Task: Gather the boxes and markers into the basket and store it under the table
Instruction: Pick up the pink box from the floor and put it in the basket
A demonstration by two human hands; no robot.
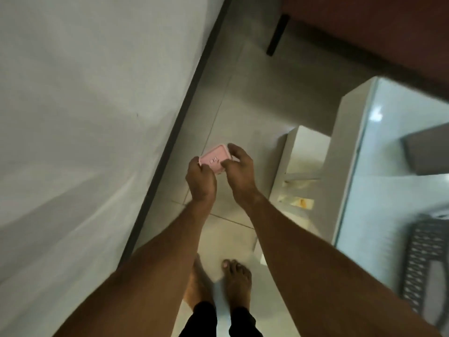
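A strip of bare tiled floor (233, 98) runs open between the wall (85, 117) on the left and the white table (393, 166) on the right. A grey basket (422, 259) occupies the tabletop's near corner.

small pink box (211, 159) – flat, rounded corners, tilted, held above the floor, grey woven basket (424, 261) on the table

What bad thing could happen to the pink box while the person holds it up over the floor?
1. The pink box is pinched only at its ends by the left hand and the right hand, high above the hard tiled floor; a slip could drop it near the bare feet.
2. The dark basket sits off to the right on the glass table, so the box might bump the table's edge on the way.
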